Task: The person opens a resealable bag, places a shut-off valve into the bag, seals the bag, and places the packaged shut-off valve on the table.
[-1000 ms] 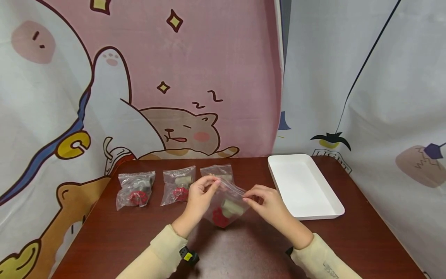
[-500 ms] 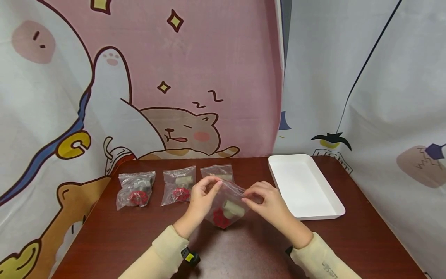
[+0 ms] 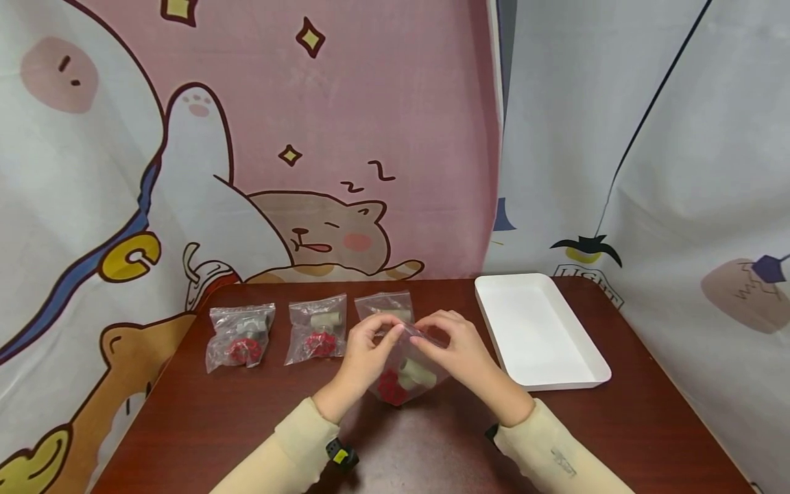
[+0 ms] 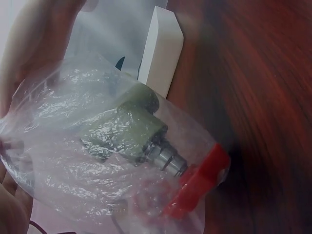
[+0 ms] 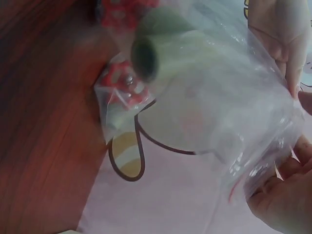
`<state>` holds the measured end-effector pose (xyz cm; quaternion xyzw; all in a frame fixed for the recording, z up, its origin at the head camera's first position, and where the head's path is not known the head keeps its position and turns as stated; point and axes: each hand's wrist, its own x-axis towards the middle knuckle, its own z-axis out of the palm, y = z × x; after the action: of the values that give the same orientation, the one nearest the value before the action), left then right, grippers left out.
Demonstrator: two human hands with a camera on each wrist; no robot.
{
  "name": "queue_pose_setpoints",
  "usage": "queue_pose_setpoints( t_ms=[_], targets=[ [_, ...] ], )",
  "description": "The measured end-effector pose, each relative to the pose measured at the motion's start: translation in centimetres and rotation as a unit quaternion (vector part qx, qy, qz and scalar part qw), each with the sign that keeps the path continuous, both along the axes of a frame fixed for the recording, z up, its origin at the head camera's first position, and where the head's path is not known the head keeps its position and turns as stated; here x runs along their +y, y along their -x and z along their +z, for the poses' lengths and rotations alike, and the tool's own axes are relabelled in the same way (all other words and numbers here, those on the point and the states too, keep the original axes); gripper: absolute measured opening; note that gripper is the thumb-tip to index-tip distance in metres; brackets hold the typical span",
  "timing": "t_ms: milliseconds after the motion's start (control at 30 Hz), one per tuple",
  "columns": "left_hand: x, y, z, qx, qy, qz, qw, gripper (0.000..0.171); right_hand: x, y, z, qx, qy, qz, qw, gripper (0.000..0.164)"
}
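Observation:
Both hands pinch the top edge of a clear zip-lock bag [image 4: 63,165] over the middle of the table. My left hand [image 3: 363,353] grips the edge with thumb and fingers. Close beside it, the right hand [image 3: 461,351] pinches the same edge, their fingertips nearly meeting. Inside the bag hangs a stop valve [image 4: 129,129] with a pale green body, a metal stem and a red handwheel [image 3: 391,389]. In the right wrist view, the open end of the valve's green body [image 5: 145,59] shows through the plastic.
Behind and to the left lie three more zip-lock bags: a left one [image 3: 243,337], a middle one [image 3: 317,331] and one partly hidden behind the hands [image 3: 384,302]. Red handwheels show in the first two. A white tray [image 3: 540,329] stands at the right. Printed cloth [image 3: 432,137] hangs behind the table.
My right hand has moved left along the bag's top edge, up to the left hand. The left hand has shifted slightly right, and the bag's top has drawn together.

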<state>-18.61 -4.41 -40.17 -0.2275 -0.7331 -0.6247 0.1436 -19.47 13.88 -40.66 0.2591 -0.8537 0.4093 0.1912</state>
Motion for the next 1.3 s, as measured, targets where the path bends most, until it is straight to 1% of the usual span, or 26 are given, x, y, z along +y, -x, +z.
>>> queue_pose_setpoints(
  t_ms=[100,267,500,700,767,967,1067,1133,1300],
  targets=[
    [0.1,0.0,0.1,0.005,0.005,-0.003,1.0000,0.008,-0.4,0.2,0.2,0.007,0.006,0.000,1.000,0.012],
    [0.1,0.0,0.2,0.016,0.015,0.002,0.9998,0.007,-0.8,0.4,0.4,0.025,0.010,0.002,1.000,0.007],
    [0.1,0.0,0.3,0.034,0.028,0.012,0.9990,0.006,-1.0,0.5,0.4,0.033,0.025,0.009,0.999,0.004],
    [0.2,-0.2,0.3,0.055,0.031,0.015,0.9979,0.004,-1.0,0.4,0.1,0.057,0.043,0.008,0.997,0.005],
    [0.2,-0.2,0.3,0.058,0.031,0.014,0.9977,0.004,-1.0,0.3,0.0,0.051,0.051,0.010,0.997,0.005],
    [0.2,-0.2,0.2,0.056,0.031,0.015,0.9978,0.005,-1.0,0.4,0.2,0.007,0.063,0.020,0.998,0.006],
    [0.3,-0.2,0.1,0.055,0.032,0.017,0.9978,0.006,-1.0,0.3,0.3,0.001,0.071,0.020,0.997,0.006],
    [0.3,-0.2,0.1,0.057,0.034,0.019,0.9976,0.005,-1.2,-0.2,1.1,0.000,0.075,0.018,0.997,0.006],
    [0.4,-0.2,0.0,0.063,0.038,0.019,0.9971,0.006,-1.1,-0.3,1.1,-0.005,0.072,0.011,0.997,0.005]
  ],
)
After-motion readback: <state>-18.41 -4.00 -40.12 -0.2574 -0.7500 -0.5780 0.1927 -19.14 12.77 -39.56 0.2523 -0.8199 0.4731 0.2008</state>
